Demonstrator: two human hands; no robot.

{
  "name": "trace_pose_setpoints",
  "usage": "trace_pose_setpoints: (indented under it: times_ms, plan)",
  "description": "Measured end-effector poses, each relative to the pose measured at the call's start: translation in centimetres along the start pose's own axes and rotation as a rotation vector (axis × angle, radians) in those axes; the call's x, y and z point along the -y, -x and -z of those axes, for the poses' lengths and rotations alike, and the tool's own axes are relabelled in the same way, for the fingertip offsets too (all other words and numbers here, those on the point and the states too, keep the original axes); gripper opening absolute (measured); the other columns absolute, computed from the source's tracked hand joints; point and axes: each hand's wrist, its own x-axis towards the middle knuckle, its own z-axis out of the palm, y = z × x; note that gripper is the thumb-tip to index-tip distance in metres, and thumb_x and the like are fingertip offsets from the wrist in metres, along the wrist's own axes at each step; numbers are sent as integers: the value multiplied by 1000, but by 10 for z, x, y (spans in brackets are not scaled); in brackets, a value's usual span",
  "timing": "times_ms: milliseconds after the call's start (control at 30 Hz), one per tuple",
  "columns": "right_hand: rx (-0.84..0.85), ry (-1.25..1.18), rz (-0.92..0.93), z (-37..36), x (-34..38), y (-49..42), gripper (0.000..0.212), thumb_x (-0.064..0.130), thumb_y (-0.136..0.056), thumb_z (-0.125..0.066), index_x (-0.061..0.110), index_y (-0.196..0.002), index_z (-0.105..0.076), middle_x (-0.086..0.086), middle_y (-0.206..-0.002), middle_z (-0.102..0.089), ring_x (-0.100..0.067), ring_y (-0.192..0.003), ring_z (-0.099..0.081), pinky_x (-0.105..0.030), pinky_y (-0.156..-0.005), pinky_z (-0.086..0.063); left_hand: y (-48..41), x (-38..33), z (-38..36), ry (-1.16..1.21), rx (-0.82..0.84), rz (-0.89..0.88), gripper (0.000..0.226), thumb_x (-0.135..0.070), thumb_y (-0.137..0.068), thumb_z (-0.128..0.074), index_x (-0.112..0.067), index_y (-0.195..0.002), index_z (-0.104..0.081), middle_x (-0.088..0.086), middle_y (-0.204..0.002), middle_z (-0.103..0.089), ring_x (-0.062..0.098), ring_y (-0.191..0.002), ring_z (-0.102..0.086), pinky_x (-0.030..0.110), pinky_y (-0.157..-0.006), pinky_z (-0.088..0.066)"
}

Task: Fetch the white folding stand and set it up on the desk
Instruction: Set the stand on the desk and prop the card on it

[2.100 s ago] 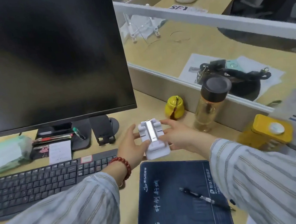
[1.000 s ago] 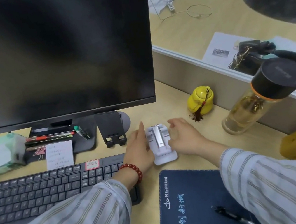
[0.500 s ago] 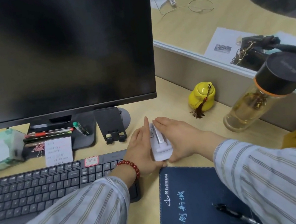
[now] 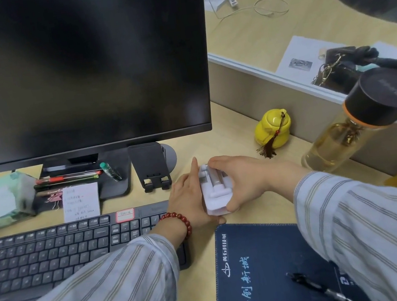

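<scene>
The white folding stand lies flat on the wooden desk, between the keyboard and the blue mat, with a grey strip down its middle. My left hand presses against its left side, fingers straight. My right hand lies over its right side and top, thumb curled under the near end. Both hands hold the stand; its right half is hidden under my right hand.
A black monitor stands behind, with a black phone stand at its base. Keyboard sits left, blue mat with a pen near. A yellow jar and a tea bottle stand right.
The stand went from raised and open in my hands down onto the desk. My hands have closed in on it from both sides and my right hand now covers its top.
</scene>
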Motion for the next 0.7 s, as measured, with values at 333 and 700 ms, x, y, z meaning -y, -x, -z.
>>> trace_pose_setpoints:
  times_ms: [333, 700]
  plan:
    - [86, 18, -28, 9, 5, 9, 76, 45, -57, -79, 17, -120, -48, -1, -117, -54, -23, -100, -53, -35, -82, -50, -1, -6, -1, -54, -41, 46, 143, -58, -49, -78, -23, -144, 24, -8, -143, -40, 21, -127, -33, 38, -110, -22]
    - [-146, 33, 117, 5, -4, 29, 60, 48, -72, -67, 23, -126, -58, 4, -135, -57, -20, -114, -57, -32, -89, -49, 7, -16, -4, -162, -12, 142, 148, -66, -46, -76, -23, -142, 28, -14, -139, -40, 19, -130, -27, 47, -107, -17]
